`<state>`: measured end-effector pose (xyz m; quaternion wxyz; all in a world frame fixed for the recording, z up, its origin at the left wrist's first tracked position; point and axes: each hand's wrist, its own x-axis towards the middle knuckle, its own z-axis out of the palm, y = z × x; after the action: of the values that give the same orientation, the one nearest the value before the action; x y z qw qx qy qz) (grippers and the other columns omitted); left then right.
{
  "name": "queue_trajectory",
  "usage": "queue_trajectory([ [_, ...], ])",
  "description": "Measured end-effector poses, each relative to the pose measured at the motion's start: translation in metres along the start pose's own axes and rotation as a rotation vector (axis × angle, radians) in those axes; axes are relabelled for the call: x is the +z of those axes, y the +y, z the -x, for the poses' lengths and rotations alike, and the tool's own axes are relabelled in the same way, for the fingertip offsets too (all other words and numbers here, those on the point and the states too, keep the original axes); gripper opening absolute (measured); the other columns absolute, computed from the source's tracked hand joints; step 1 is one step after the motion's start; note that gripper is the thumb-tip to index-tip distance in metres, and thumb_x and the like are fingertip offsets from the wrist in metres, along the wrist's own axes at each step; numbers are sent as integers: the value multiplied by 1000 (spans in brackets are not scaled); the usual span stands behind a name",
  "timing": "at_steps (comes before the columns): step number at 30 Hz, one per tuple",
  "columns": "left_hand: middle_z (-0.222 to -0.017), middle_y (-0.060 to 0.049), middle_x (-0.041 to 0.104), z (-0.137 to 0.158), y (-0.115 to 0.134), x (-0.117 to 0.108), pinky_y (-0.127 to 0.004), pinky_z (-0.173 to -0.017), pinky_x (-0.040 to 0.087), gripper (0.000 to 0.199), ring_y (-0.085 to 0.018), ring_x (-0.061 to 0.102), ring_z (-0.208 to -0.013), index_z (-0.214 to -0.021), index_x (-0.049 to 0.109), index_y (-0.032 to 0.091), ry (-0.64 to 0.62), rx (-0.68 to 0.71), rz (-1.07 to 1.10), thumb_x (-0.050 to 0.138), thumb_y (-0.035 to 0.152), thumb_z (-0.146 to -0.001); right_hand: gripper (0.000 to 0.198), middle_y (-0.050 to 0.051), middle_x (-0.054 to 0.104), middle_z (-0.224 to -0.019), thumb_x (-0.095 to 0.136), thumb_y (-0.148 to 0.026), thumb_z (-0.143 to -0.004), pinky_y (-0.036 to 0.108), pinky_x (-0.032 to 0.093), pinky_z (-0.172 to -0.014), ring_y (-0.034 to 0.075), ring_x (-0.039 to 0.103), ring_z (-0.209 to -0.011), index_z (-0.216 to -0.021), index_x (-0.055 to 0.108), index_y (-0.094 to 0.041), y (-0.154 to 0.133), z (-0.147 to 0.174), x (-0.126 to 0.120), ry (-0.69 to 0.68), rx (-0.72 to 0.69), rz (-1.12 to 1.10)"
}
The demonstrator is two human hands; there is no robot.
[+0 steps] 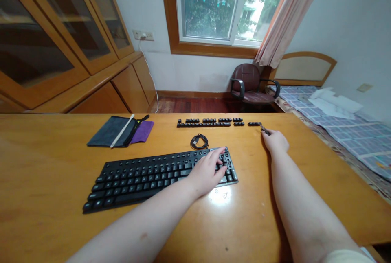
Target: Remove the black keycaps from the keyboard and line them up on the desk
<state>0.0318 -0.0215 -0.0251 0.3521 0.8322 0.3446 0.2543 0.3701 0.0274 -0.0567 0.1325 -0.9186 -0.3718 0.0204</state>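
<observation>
1. Your left hand [209,169] lies flat, fingers spread, on the right end of the black rectangular plastic keyboard [159,175], gripping nothing.
2. Your right hand [275,141] is closed on a small dark slim tool [265,130]; its tip touches the right end of the rows of loose black keycaps [214,122].
3. Those rows run left-right along the far tabletop [45,173] edge, beyond the keyboard; your right hand is nearer.
4. A coiled black cable [199,141] lies between; open room sits right.
</observation>
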Motion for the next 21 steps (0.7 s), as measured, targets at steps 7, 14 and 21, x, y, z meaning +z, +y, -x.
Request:
queue_trajectory([
  [7, -127, -8, 52, -1, 1, 0, -38, -95, 43, 53, -18, 59, -96, -133, 34, 21, 0, 6, -5, 50, 23, -83, 48, 14, 67, -100, 51, -56, -75, 37, 46, -74, 29, 62, -91, -105, 68, -22, -1, -13, 6, 35, 19, -51],
  [14, -126, -8, 53, -1, -1, 1, -38, -94, 44, 54, -18, 59, -98, -134, 34, 22, -3, 2, -23, 51, 23, -82, 47, 14, 68, -90, 54, -55, -72, 37, 46, -72, 29, 62, -87, -99, 68, -19, 6, -15, 7, 102, 44, -130],
  [21, -126, -7, 53, 0, -1, 1, -38, -95, 44, 54, -17, 59, -97, -133, 34, 23, 0, 8, -23, 51, 22, -82, 46, 13, 68, -94, 55, -56, -72, 39, 47, -73, 29, 62, -89, -99, 67, -21, 1, -12, 5, 80, 66, -142],
])
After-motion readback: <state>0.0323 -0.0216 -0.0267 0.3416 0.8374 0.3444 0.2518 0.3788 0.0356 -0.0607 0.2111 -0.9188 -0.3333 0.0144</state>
